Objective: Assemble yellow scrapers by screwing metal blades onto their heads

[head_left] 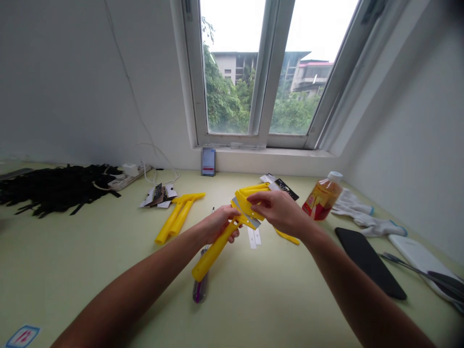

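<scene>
My left hand [220, 224] is closed around a yellow scraper [213, 255] just below its head, the handle slanting down toward me. A grey metal blade [255, 224] lies across the head. With thumb and fingers pinched, my right hand [281, 209] grips a yellow cover plate [245, 204] over the blade. Whether the plate sits flush cannot be made out. Beneath the scraper handle lies a screwdriver [200, 291], partly hidden. Two pale flat strips [253, 238] rest on the table under my hands. More yellow pieces [258, 187] lie just behind them.
Two yellow scrapers [176, 217] and packaging cards [158, 195] lie left. Black straps [58, 186] and a power strip [126, 179] are further left. A phone [208, 162] leans by the window. At right are a bottle [322, 195], gloves [366, 217], a black phone [369, 263] and scissors [416, 270].
</scene>
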`<state>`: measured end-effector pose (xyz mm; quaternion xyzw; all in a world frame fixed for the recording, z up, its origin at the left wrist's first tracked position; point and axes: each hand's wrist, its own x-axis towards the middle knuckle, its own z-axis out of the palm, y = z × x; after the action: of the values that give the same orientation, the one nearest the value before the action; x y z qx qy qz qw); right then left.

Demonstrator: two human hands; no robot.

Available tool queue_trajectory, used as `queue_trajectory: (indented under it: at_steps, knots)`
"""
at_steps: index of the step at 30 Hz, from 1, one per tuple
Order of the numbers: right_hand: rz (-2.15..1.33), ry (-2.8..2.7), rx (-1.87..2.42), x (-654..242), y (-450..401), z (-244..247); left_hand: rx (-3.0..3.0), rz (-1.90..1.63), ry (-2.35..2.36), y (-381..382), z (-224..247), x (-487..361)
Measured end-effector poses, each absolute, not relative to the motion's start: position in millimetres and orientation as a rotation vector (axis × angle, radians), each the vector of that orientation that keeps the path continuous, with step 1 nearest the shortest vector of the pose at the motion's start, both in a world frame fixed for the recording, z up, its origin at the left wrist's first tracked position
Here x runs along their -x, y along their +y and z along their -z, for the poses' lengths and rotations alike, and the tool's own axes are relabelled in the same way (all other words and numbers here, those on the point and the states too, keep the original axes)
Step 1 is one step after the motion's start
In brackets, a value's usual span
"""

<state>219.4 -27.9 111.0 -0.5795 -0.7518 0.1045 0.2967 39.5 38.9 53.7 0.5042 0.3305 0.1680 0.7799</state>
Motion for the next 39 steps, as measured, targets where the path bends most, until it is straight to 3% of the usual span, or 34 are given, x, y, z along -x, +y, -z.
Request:
queue_trajectory:
  at_steps: [19, 28, 35, 39]
  knots:
    - [-0.236, -2.090, 1.520, -202.2, -22.4, -93.1, -1.001, -0.409, 0.763, 40.7, -47.0, -41.2]
    - [0.015, -1.945, 1.578, -205.5, -22.9, -99.7, -1.083, -0.487, 0.675, 35.4, -49.0, -42.7]
    - [-0.487, -1.852, 1.536, -216.6, -10.3, -94.1, -1.218, -0.548, 0.590, 26.6, -59.0, -41.5]
    - [-0.479, -1.848, 1.483, -211.4, -15.0, -94.7, -1.347, -0.614, 0.576, 21.0, -66.7, -40.5]
